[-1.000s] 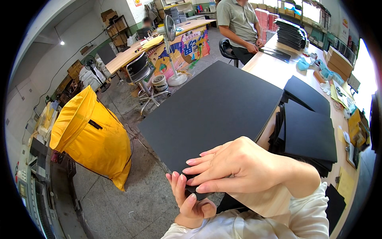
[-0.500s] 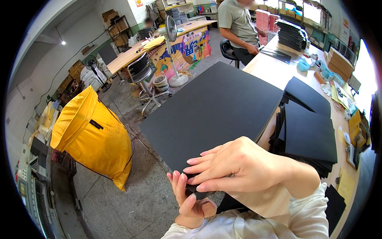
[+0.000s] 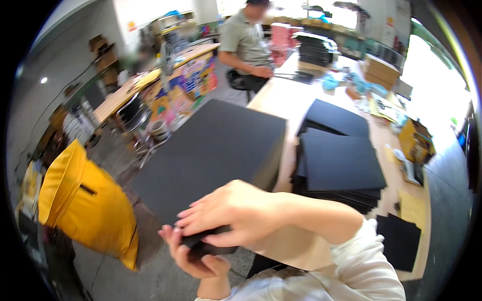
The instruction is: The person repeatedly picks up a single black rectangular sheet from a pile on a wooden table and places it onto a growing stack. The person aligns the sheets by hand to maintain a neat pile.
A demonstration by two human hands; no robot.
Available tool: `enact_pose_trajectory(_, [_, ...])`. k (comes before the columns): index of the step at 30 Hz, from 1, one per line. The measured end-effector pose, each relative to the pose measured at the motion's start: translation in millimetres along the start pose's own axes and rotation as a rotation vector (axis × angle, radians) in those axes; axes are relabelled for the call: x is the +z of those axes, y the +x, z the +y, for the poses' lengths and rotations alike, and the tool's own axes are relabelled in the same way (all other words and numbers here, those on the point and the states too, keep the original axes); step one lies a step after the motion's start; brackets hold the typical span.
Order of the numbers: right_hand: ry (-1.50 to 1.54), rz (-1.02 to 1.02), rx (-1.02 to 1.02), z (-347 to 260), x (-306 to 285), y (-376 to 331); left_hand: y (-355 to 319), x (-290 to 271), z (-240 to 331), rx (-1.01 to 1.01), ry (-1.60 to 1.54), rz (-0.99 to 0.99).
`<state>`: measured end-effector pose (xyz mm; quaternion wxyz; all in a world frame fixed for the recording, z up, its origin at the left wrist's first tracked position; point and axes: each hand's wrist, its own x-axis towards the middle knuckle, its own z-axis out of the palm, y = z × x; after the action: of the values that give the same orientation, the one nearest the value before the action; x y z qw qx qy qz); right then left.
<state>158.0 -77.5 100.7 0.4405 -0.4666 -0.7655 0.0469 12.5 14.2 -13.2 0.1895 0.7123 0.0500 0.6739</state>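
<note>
the right hand [image 3: 236, 206], fingers together, is covering the near corner of a large black board [image 3: 216, 145]; the left hand [image 3: 195, 268] is gripping it from below, apparently steadying the end jutting beside the table [image 3: 293, 245]. black sheets [image 3: 344, 160] are lying stacked rightward.
</note>
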Motion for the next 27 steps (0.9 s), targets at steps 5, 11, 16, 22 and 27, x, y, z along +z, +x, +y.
enact_pose_trajectory(5, [-0.216, 0.110, -0.208, 8, 4, -4, 18, 9, 24, -0.057, 0.052, 0.078])
enact_pose_trajectory(11, [-0.529, 0.800, -0.480, -78, -60, -64, 14, 38, 82, 0.265, -0.220, 0.357])
enact_pose_trajectory(16, [0.086, 1.785, -0.083, -176, -104, -204, -60, 48, 132, 0.197, -0.474, -0.421])
enact_pose_trajectory(22, [-0.214, 2.125, 0.093, -317, -93, -427, -130, 111, 231, 0.107, -0.868, -1.138])
enact_pose_trajectory(27, [-1.539, 1.938, 0.617, -384, -31, -465, -196, 134, 293, 0.407, -0.946, -1.303])
